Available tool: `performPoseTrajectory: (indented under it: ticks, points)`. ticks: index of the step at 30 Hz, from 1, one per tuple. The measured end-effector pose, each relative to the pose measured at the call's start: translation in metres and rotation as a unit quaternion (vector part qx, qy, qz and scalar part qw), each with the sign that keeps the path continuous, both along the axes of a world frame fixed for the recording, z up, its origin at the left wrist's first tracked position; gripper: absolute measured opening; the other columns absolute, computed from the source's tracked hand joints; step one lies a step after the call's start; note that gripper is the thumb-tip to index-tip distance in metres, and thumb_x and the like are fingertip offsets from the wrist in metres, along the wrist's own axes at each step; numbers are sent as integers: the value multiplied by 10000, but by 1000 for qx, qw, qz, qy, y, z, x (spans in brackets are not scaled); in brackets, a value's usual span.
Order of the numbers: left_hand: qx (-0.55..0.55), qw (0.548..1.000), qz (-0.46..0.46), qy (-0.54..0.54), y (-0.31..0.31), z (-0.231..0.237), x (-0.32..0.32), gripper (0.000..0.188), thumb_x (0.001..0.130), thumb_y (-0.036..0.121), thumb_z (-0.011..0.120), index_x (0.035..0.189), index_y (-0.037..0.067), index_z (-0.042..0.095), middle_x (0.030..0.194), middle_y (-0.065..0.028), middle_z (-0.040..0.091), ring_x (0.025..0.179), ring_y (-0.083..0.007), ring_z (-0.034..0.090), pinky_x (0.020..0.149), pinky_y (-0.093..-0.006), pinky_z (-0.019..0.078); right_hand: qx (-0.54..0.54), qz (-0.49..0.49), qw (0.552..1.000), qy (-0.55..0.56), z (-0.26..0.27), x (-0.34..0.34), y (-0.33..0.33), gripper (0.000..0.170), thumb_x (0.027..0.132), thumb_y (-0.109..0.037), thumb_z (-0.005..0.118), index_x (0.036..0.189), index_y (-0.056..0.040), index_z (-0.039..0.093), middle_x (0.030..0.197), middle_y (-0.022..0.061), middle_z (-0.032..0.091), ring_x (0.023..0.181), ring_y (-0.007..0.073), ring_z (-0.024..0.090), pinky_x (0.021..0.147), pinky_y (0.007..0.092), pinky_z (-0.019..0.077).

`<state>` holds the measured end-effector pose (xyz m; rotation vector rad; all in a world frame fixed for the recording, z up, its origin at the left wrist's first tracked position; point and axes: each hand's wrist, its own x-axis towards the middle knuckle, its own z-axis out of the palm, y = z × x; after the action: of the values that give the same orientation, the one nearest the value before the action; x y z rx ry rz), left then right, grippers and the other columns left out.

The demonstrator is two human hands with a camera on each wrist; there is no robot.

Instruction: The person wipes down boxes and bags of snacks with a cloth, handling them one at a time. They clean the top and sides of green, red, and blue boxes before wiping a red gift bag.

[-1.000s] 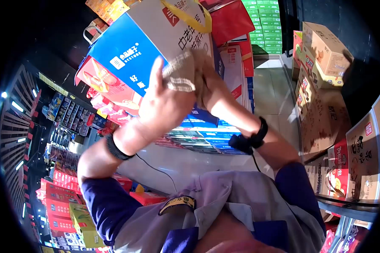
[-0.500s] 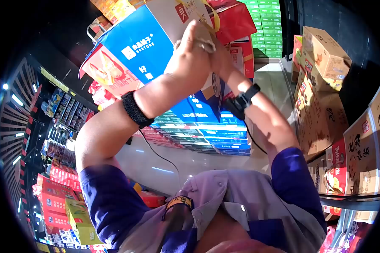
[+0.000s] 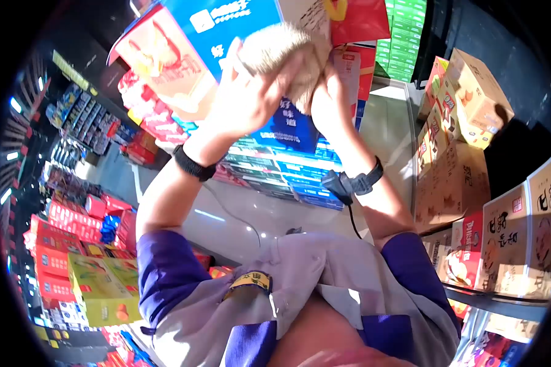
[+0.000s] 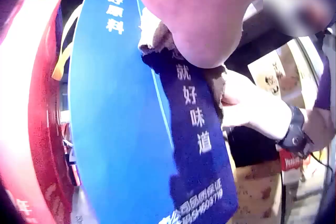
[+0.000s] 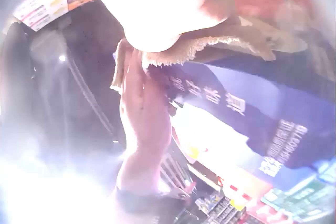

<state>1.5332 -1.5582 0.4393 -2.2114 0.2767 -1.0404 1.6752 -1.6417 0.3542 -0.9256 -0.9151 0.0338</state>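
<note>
Beige cloth (image 3: 275,46), bunched, sits between my two hands, in front of the upper part of a blue box (image 4: 121,103) with white lettering. Cannot tell whether cloth and box touch.

Left hand (image 3: 245,101): fingers spread, lying against the near side of the cloth; one finger stands apart at upper left. Whether the others pinch the fabric, cannot tell.

Right hand (image 3: 333,95): at the cloth's right edge, touching it. Finger position hidden behind the fabric, so cannot say whether they pinch; right-wrist view heavily overexposed.

Black band (image 3: 196,165) on left wrist; dark strap (image 3: 364,177) on right, with a cable (image 3: 352,223) hanging from it.

Surroundings: blue and green cartons (image 3: 281,174) stacked below the blue box. Red bag (image 3: 362,21) just beyond it; green stack (image 3: 405,40) farther back. Brown cardboard boxes (image 3: 456,183) to the right, well apart. Pale glossy floor (image 3: 245,214) below my forearms.
</note>
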Motion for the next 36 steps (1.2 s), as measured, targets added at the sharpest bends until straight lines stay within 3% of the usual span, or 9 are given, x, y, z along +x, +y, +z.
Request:
performPoseTrajectory:
  ticks: [3, 8, 13, 15, 19, 22, 26, 29, 36]
  points:
    - [-64, 987, -37, -139, -1, -5, 14, 571, 790, 131, 664, 1347, 99, 545, 1331, -146, 538, 1249, -334, 494, 996, -532, 354, -36, -68, 995, -66, 39, -19, -25, 326, 991, -104, 421, 1287, -29, 534, 1170, 189, 654, 1087, 311, 642, 927, 373, 492]
    - [-209, 957, -27, -201, -9, -83, 27, 506, 811, 156, 618, 1275, -23, 523, 1226, -271, 519, 1103, -460, 504, 906, -556, 387, -29, -231, 949, -213, -11, -24, -17, 358, 920, -38, 502, 1272, 23, 536, 1314, 241, 540, 1204, 390, 536, 1009, 440, 428]
    - [-357, 928, -31, -103, -41, -168, 20, 575, 774, 69, 564, 1316, -101, 470, 1244, -320, 492, 1166, -527, 462, 972, -595, 363, -63, -230, 952, -192, -71, -32, -21, 313, 918, -25, 512, 1228, 6, 543, 1186, 193, 531, 1128, 369, 527, 978, 436, 426]
    - [-324, 944, 7, -70, -38, -208, 17, 572, 769, 68, 586, 1308, -92, 482, 1295, -323, 481, 1203, -509, 461, 977, -581, 372, -96, -209, 962, -145, -99, -35, -23, 308, 917, -17, 511, 1224, 6, 513, 1175, 192, 512, 1111, 360, 525, 977, 436, 419]
    - [-310, 950, -1, -38, -19, -190, -6, 533, 777, 93, 619, 1284, -48, 529, 1293, -291, 517, 1185, -472, 506, 940, -557, 412, -109, -212, 955, -177, -94, -42, -30, 351, 894, -2, 532, 1242, 16, 489, 1201, 216, 493, 1115, 374, 514, 979, 465, 411]
    - [-281, 947, 6, -155, 9, -122, -7, 418, 748, 100, 660, 1141, -27, 591, 1123, -214, 573, 1051, -415, 552, 798, -518, 433, -15, -324, 893, -312, -32, -52, -28, 411, 821, 16, 595, 1229, -26, 574, 1185, 170, 526, 1092, 331, 525, 974, 439, 405]
    - [-248, 947, -21, -205, 21, -68, -13, 445, 786, 179, 667, 1180, -13, 590, 1221, -220, 562, 1160, -442, 505, 970, -542, 399, 36, -365, 811, -455, 22, -50, -9, 332, 820, -24, 637, 1114, -166, 702, 1083, 50, 614, 963, 242, 582, 820, 352, 459]
    - [-294, 936, -45, -191, 32, -94, -13, 476, 753, 132, 679, 1206, 10, 593, 1228, -210, 567, 1174, -438, 502, 982, -534, 405, -22, -368, 783, -501, 13, -54, 0, 294, 823, -87, 638, 1097, -168, 705, 1075, 22, 635, 946, 228, 598, 815, 352, 477]
    - [-486, 852, -65, -184, 23, -188, -25, 531, 831, 37, 612, 1344, -7, 484, 1346, -280, 473, 1200, -515, 464, 1043, -556, 370, -174, -228, 811, -510, -74, -76, 16, 354, 849, -83, 587, 1196, -102, 653, 1170, 105, 616, 1044, 279, 608, 897, 414, 485]
